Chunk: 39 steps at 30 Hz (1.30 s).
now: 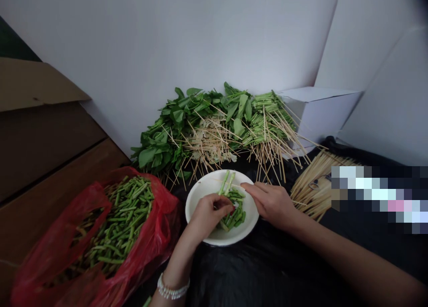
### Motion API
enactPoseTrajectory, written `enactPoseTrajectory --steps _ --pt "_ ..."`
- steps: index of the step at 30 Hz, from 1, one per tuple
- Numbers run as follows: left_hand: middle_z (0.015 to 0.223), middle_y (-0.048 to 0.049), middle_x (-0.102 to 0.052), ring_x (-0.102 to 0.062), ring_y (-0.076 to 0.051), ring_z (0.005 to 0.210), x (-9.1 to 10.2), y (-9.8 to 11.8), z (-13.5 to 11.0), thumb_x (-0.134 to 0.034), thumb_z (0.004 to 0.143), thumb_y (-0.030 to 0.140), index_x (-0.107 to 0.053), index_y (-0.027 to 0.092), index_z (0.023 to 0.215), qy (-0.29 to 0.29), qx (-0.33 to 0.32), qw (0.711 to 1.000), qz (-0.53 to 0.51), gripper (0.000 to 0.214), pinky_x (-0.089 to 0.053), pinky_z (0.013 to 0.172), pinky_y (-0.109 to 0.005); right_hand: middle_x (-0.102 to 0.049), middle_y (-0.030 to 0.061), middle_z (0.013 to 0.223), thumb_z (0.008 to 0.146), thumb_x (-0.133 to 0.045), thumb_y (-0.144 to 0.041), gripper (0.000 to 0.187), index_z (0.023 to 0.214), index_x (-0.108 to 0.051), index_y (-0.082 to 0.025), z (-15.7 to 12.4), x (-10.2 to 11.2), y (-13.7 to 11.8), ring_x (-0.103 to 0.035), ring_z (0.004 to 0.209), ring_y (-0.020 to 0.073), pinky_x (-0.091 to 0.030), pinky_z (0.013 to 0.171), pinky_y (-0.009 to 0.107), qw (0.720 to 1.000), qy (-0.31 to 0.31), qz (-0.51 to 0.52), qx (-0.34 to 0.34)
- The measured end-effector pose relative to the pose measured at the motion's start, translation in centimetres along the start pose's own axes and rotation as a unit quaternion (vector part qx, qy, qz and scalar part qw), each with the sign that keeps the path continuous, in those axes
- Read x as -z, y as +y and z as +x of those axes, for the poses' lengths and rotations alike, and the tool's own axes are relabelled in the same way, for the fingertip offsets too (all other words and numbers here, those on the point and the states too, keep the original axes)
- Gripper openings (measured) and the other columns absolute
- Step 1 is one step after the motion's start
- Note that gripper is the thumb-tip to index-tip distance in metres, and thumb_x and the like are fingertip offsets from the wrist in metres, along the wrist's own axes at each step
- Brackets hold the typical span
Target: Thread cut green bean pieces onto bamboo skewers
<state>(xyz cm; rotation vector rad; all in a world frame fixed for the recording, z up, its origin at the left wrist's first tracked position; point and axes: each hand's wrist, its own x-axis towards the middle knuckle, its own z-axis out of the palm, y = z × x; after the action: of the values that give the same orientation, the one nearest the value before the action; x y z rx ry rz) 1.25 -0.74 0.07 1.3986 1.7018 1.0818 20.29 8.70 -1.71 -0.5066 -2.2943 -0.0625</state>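
Observation:
A white bowl (200,200) holds short cut green stems (236,213). My left hand (209,213) is over the bowl with fingers pinched on a few of the green stems, some sticking up from the pinch. My right hand (270,202) rests at the bowl's right rim, fingers together and pointing left toward the stems; what it grips, if anything, is hidden. A bead bracelet (172,290) is on my left wrist.
A red plastic bag (157,235) full of cut green stems lies at the left. Skewered leafy greens and stems (214,128) are piled against the white wall. Loose bamboo skewers (310,186) lie at the right, a white box (317,108) behind them. Black plastic sheet (267,271) covers the surface.

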Motion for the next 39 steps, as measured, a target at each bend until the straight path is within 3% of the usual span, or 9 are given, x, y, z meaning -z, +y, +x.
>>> enactPoseTrajectory --steps 3,6,10,17,22,27,31,35,39 --pt "0.067 -0.0040 -0.066 -0.055 -0.018 0.062 -0.4 -0.5 -0.3 -0.068 0.071 0.026 -0.072 0.020 0.070 0.038 -0.035 0.988 0.147 0.007 -0.037 0.060 -0.029 -0.064 0.0025 0.073 0.094 -0.038 -0.019 0.032 0.113 -0.064 -0.016 0.1 0.0 -0.1 -0.061 0.066 0.0125 -0.044 0.060 0.023 1.000 -0.017 -0.001 0.002" --pt "0.066 -0.0033 -0.062 -0.054 -0.019 0.063 -0.5 -0.6 -0.5 -0.068 0.068 0.021 -0.070 0.022 0.064 0.056 -0.052 0.973 0.217 0.005 -0.036 0.063 -0.030 -0.065 0.0030 0.076 0.093 -0.038 -0.018 0.032 0.113 -0.064 -0.016 0.0 -0.1 -0.1 -0.061 0.066 0.0124 -0.044 0.060 0.023 1.000 -0.019 -0.001 0.006" --pt "0.069 -0.0040 -0.062 -0.055 -0.021 0.069 -0.5 -0.2 -0.7 -0.068 0.065 0.016 -0.069 0.021 0.065 0.033 -0.019 0.962 0.269 0.005 -0.037 0.067 -0.032 -0.066 0.0033 0.077 0.094 -0.038 -0.018 0.032 0.113 -0.063 -0.016 -0.1 -0.2 -0.1 -0.061 0.067 0.0122 -0.044 0.061 0.023 1.000 -0.015 -0.005 0.009" --pt "0.075 -0.0066 -0.064 -0.057 -0.024 0.078 -0.6 0.1 -0.9 -0.060 0.067 0.011 -0.069 0.022 0.072 -0.012 -0.038 0.944 0.327 0.014 -0.038 0.069 -0.032 -0.066 0.0036 0.076 0.094 -0.038 -0.018 0.032 0.114 -0.064 -0.015 0.0 -0.2 -0.1 -0.062 0.068 0.0129 -0.045 0.062 0.023 1.000 -0.021 -0.002 0.010" --pt "0.077 -0.0064 -0.064 -0.056 -0.024 0.079 -0.8 0.0 -1.1 -0.059 0.066 0.011 -0.067 0.021 0.070 0.005 -0.035 0.941 0.337 0.013 -0.036 0.068 -0.032 -0.066 0.0033 0.076 0.094 -0.040 -0.020 0.031 0.114 -0.064 -0.016 -0.1 -0.2 0.0 -0.062 0.068 0.0122 -0.045 0.063 0.022 1.000 -0.023 0.005 0.000" --pt "0.071 -0.0031 -0.066 -0.056 -0.019 0.066 -0.4 0.1 -0.7 -0.061 0.070 0.019 -0.067 0.020 0.073 0.062 -0.035 0.974 0.217 0.006 -0.036 0.061 -0.029 -0.066 0.0043 0.077 0.095 -0.038 -0.021 0.032 0.112 -0.064 -0.015 0.0 0.0 0.2 -0.062 0.068 0.0122 -0.045 0.062 0.022 1.000 0.011 0.008 -0.004" --pt "0.071 -0.0023 -0.069 -0.059 -0.017 0.064 0.4 0.2 0.1 -0.067 0.071 0.023 -0.071 0.019 0.082 0.116 -0.039 0.992 0.022 0.013 -0.041 0.060 -0.026 -0.067 0.0048 0.076 0.095 -0.037 -0.022 0.033 0.110 -0.065 -0.015 0.1 0.2 0.2 -0.061 0.066 0.0116 -0.045 0.061 0.021 1.000 0.022 0.008 -0.008" --pt "0.077 -0.0036 -0.071 -0.060 -0.014 0.067 1.3 0.0 0.7 -0.077 0.064 0.027 -0.074 0.017 0.091 0.195 0.000 0.966 -0.170 0.029 -0.044 0.064 -0.025 -0.067 0.0043 0.075 0.096 -0.037 -0.022 0.033 0.110 -0.065 -0.015 0.1 0.2 0.1 -0.061 0.065 0.0114 -0.045 0.061 0.021 1.000 0.031 0.007 -0.001" --pt "0.079 -0.0021 -0.072 -0.061 -0.010 0.070 2.0 -0.1 0.8 -0.081 0.061 0.028 -0.074 0.018 0.089 0.223 0.045 0.923 -0.312 0.030 -0.044 0.066 -0.020 -0.066 0.0042 0.075 0.096 -0.037 -0.023 0.033 0.110 -0.065 -0.015 0.1 0.0 0.1 -0.061 0.065 0.0115 -0.045 0.060 0.021 1.000 0.027 0.006 0.002"
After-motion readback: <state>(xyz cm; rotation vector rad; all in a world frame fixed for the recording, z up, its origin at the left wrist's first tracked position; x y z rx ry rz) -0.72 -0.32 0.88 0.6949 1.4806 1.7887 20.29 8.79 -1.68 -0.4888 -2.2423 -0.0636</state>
